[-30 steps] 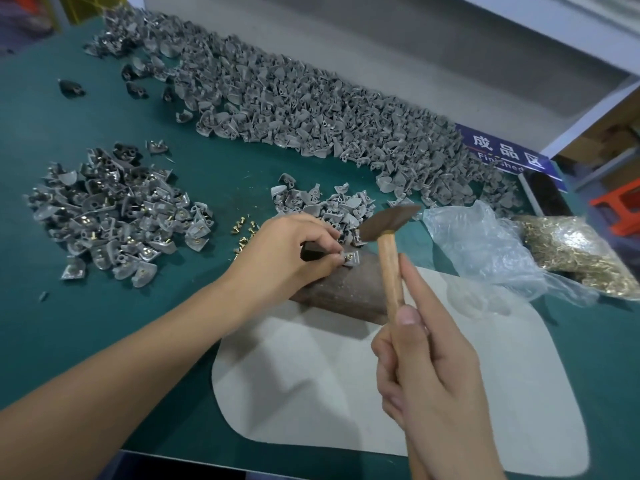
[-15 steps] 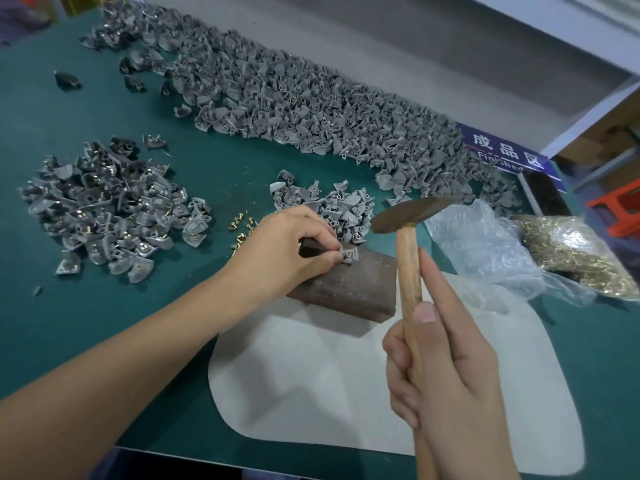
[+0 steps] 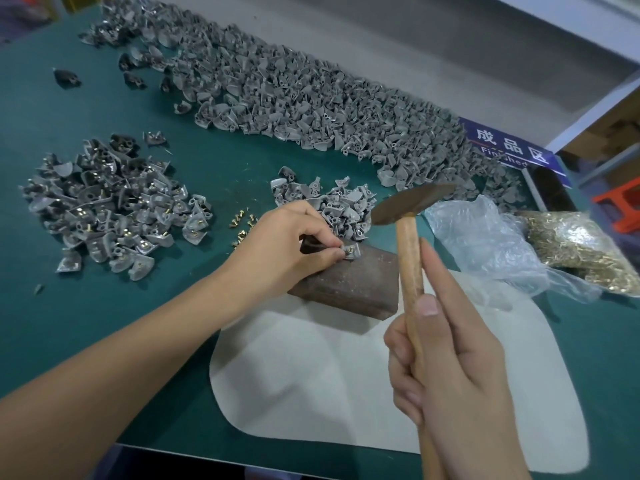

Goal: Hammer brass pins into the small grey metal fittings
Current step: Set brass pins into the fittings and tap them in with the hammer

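**Now: hammer raised over a fitting pinned to the block**

Up on the near corner of a rusty brown metal block (image 3: 349, 282), a small grey fitting (image 3: 351, 251) sits with a brass pin (image 3: 350, 250) glinting in it. The left hand (image 3: 287, 245) reaches in from the lower left, its fingertips pinching the fitting and pressing it to the block's pitted top. The block rests partly on a smooth, pale sheet (image 3: 311, 382) with rounded corners, spread over the green table (image 3: 104, 306).

The right hand (image 3: 450, 372) is wrapped around the wooden handle of a hammer (image 3: 410, 209), the thumb laid flat along the shaft and the forefinger stretched up beside it. The dark, dull head is tilted and hangs above and to the right of the fitting, not touching it. The two hands are apart.

Matte grey fittings, curved like small shells, lie in a long heap (image 3: 311, 98) across the far side. A smaller pile (image 3: 110, 209) at the left shows brass spots. Another cluster (image 3: 332, 206) lies just behind the block, with loose brass pins (image 3: 242, 218) scattered beside it. At the right a crinkled clear plastic bag (image 3: 485, 244) lies next to a bag of brass pins (image 3: 581, 247). A blue sign (image 3: 509, 150) stands behind.
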`<state>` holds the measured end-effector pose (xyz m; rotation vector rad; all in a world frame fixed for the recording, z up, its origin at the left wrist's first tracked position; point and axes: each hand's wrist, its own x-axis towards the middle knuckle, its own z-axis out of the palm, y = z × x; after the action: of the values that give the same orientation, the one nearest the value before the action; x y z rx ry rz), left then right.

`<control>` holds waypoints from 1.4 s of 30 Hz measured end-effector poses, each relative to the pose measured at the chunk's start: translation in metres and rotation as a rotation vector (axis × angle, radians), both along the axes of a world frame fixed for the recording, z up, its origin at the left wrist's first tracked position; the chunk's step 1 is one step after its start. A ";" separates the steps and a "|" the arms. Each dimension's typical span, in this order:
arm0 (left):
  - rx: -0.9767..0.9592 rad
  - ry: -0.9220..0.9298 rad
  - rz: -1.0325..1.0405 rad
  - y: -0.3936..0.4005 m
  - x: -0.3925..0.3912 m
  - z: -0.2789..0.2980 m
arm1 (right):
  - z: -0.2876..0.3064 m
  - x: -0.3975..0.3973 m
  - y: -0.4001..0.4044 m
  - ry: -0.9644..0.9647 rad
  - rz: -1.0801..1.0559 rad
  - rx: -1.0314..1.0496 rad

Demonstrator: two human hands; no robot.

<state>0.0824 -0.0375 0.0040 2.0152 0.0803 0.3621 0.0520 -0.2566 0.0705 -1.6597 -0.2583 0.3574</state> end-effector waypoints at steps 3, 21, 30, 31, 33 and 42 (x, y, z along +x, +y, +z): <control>-0.019 -0.002 0.010 0.000 0.000 0.000 | -0.007 0.005 -0.002 0.110 0.035 -0.055; 0.031 -0.026 0.001 0.001 0.001 -0.002 | -0.017 0.009 -0.002 0.079 0.085 -0.059; 0.036 0.001 0.016 -0.001 0.001 -0.001 | -0.022 0.005 -0.003 0.015 0.043 -0.041; 0.040 0.001 0.018 0.000 0.001 -0.001 | -0.022 0.003 -0.001 -0.023 0.025 -0.025; 0.037 -0.002 0.022 0.000 0.001 -0.002 | -0.022 0.001 0.001 -0.046 0.004 0.000; 0.039 0.002 0.020 0.000 0.002 -0.001 | -0.014 0.007 -0.001 0.077 0.054 -0.031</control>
<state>0.0842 -0.0373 0.0025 2.0548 0.0958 0.3769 0.0589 -0.2577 0.0562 -1.6677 -0.2418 0.4672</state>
